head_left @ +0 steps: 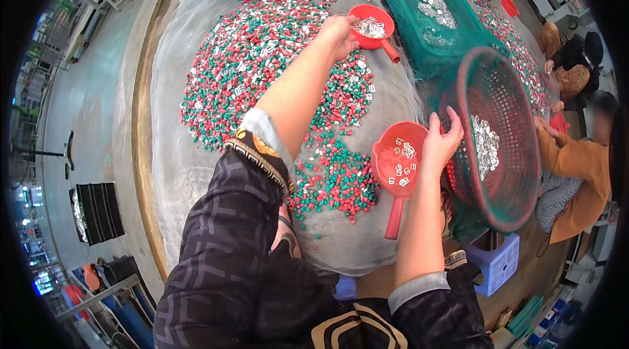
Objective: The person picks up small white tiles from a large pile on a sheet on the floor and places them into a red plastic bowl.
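My left hand [339, 37] is at the left rim of a red plastic scoop [383, 17] holding white clips. Its fingers are closed together, and what they hold, if anything, is too small to make out. A second red scoop [385, 175], with a few white clips inside, lies nearer to me, its handle toward me. Beside that scoop's right rim, my right hand [440, 141] is open, thumb and fingers apart, with nothing seen in it. A wide heap of small red, green and white pieces [262, 61] spreads under and left of my left arm.
A red-rimmed round basket [466, 103] with white clips stands right of my right hand. Behind it is a green netted crate [419, 54]. A person in a brown top [586, 172] sits at the right. A blue stool [501, 264] stands below the basket.
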Demonstrator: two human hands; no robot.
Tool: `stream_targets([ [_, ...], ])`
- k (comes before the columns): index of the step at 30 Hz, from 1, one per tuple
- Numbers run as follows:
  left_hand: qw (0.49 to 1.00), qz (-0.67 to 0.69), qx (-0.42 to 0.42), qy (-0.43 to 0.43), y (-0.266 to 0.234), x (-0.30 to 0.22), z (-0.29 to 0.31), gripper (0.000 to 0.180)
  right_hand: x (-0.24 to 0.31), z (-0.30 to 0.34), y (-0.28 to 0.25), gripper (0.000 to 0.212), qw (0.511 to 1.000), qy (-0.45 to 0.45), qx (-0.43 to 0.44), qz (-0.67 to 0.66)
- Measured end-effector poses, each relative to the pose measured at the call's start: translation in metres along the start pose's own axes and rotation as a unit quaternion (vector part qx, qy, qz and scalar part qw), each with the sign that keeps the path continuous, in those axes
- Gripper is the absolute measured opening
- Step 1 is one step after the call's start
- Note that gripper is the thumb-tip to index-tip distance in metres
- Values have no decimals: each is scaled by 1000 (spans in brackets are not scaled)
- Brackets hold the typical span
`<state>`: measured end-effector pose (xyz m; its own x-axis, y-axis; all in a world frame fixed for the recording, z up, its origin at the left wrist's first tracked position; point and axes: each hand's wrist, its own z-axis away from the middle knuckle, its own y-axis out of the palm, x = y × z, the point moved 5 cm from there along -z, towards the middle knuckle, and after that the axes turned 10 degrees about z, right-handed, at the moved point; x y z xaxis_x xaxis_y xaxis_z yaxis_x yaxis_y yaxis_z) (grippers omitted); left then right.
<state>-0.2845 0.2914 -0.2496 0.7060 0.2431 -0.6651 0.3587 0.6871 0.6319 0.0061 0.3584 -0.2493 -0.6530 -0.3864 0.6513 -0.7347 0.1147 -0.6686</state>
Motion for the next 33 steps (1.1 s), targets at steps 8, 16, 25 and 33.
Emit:
stream_targets([
  [8, 943, -321, 29, -88, -101, 62, 79, 47, 3, 33, 16, 19, 974, 60, 117, -183],
  [16, 714, -700, 7, 4, -209, 155, 196, 21, 43, 145, 74, 25, 884, -119, 450, -54],
  [25, 743, -644, -41, 177, -204, 132, 181, 23, 4, 222, 80, 45, 812, -334, 450, 161],
  [33, 663, -722, 9, 198, -216, 129, 145, 20, 9, 272, 80, 41, 760, -441, 455, 144],
])
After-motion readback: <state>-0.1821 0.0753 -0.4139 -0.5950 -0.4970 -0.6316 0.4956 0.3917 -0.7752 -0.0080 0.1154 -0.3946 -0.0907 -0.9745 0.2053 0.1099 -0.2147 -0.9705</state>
